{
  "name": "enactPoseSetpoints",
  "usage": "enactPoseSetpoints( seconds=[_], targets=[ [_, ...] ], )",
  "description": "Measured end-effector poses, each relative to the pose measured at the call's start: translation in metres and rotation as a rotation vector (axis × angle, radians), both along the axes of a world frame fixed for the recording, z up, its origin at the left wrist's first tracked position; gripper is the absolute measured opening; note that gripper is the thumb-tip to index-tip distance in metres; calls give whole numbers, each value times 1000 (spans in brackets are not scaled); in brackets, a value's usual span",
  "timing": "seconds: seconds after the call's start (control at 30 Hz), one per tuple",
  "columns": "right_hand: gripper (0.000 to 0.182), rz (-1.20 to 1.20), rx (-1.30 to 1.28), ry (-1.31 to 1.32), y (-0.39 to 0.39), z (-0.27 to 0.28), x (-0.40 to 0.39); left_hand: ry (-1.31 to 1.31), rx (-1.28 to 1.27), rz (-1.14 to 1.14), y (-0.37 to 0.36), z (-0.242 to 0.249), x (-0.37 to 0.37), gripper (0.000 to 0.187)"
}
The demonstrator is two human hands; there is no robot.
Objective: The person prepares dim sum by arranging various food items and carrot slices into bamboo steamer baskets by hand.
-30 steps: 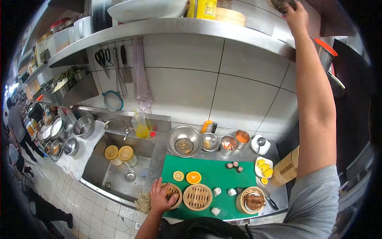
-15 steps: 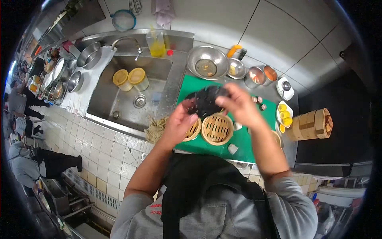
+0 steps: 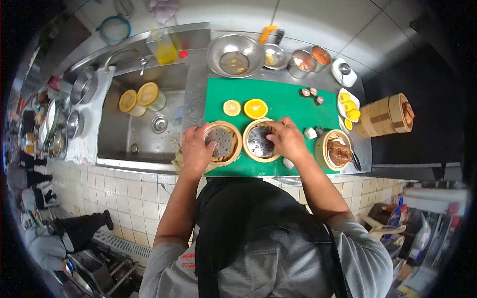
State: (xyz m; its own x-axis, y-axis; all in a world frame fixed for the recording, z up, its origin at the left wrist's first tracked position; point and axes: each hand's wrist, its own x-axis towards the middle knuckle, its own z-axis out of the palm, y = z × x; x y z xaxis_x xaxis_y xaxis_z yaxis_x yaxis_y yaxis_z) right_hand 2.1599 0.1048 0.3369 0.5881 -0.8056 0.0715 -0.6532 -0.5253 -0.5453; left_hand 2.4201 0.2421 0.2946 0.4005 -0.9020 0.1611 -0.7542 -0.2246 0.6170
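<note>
Two round bamboo steamer baskets stand side by side on a green cutting board (image 3: pixel 278 92). A dark perforated liner (image 3: pixel 222 142) lies inside the left bamboo steamer basket (image 3: pixel 236 154). A second perforated liner (image 3: pixel 258 141) lies in the right bamboo steamer basket (image 3: pixel 247 130). My left hand (image 3: pixel 195 149) curls at the left basket's rim, thumb over its liner. Curled over the right basket's rim is my right hand (image 3: pixel 289 140), its thumb at that liner. Behind the baskets lie two cut citrus halves, a paler one (image 3: pixel 231 108) and an orange one (image 3: pixel 256 109).
A bamboo steamer (image 3: pixel 338 150) with brown food stands right, near stacked steamers (image 3: pixel 385 116). Several lemon pieces sit on a white dish (image 3: pixel 343 94). Metal bowls (image 3: pixel 235 55) line the back. The sink (image 3: pixel 164 107) is left; other people (image 3: pixel 44 243) work farther left.
The dark liners, held up between both hands before, now lie in the two baskets. My hands have lowered and moved apart. The view has shifted, and the citrus halves now show.
</note>
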Motion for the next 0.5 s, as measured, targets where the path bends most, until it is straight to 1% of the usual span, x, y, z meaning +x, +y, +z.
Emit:
enactPoseSetpoints(
  seconds=[0.03,0.07,0.13,0.2,0.27,0.33,0.37,0.4,0.43,0.47,0.5],
  targets=[
    [34,-20,-2,3,-5,-1,-6,-76,-50,17,-2,0,-2,57],
    [30,-67,-6,-23,-13,-5,-12,-1,-88,3,-3,1,-4,59],
    [22,-129,-39,-52,-38,-4,-25,52,-166,10,1,-1,-1,56],
    [22,-216,-27,-57,-75,4,-42,76,-204,15,11,-6,4,55],
    [19,-206,-219,-222,-120,-3,-64,245,-281,154,28,-23,16,51],
    [19,-398,-59,-133,-164,7,-80,219,-276,254,60,-38,30,47],
    [20,-370,-150,-116,-193,3,-91,347,-234,376,78,-40,29,45],
    [21,-340,-240,-101,-223,-2,-100,217,-186,367,101,-46,38,44],
    [22,-376,-241,-17,-250,-1,-102,341,-156,541,116,-35,23,45],
    [23,-409,-241,65,-277,0,-103,258,-126,630,146,-60,28,45],
    [24,-325,-296,40,-304,-3,-107,117,-86,598,173,-68,24,45]
  ],
)
